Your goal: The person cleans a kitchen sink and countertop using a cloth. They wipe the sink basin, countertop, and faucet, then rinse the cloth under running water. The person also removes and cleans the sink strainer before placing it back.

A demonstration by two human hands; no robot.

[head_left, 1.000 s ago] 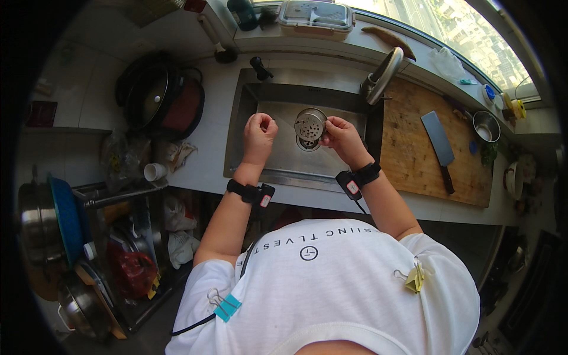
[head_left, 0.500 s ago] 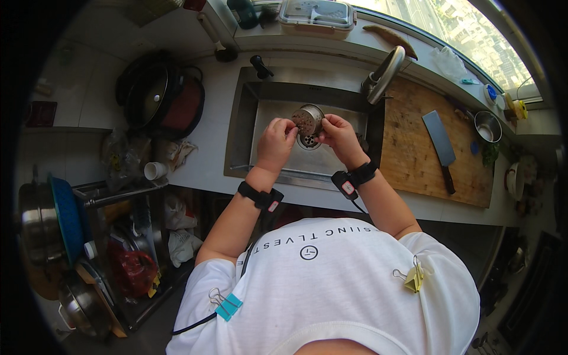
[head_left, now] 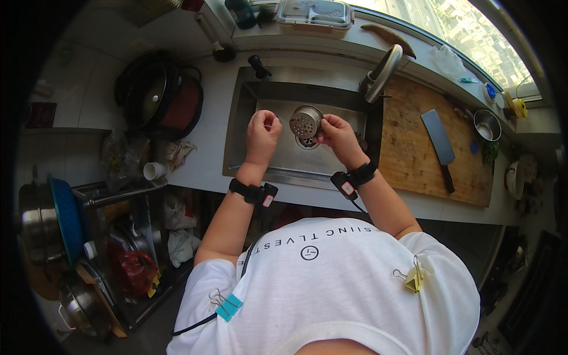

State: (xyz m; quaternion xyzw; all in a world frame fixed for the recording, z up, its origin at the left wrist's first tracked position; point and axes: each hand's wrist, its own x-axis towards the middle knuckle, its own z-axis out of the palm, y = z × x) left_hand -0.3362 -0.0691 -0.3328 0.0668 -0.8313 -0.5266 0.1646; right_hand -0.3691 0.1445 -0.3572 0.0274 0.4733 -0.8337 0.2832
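Note:
A round metal sink strainer basket (head_left: 305,123), full of small holes, is held tilted over the sink (head_left: 281,158) by my right hand (head_left: 340,141). Fingers and thumb of that hand pinch its right rim. Some brown bits show on the strainer's left edge. To the left of it, apart from it, my left hand (head_left: 262,137) is raised with its fingers closed together. Whatever those fingers hold, if anything, is too small to make out. Partly behind the strainer lies the drain (head_left: 307,143) in the sink floor.
A curved faucet (head_left: 383,74) rises at the sink's back right corner. On the right, a cleaver (head_left: 438,139) lies on a wooden cutting board (head_left: 408,171), near a metal bowl (head_left: 487,126). A dark pot (head_left: 160,97) and a white cup (head_left: 155,171) stand to the left.
My left hand has moved left, away from the strainer, with its fingers still closed. My right hand keeps the strainer nearly in place, and fewer brown bits show on its holes.

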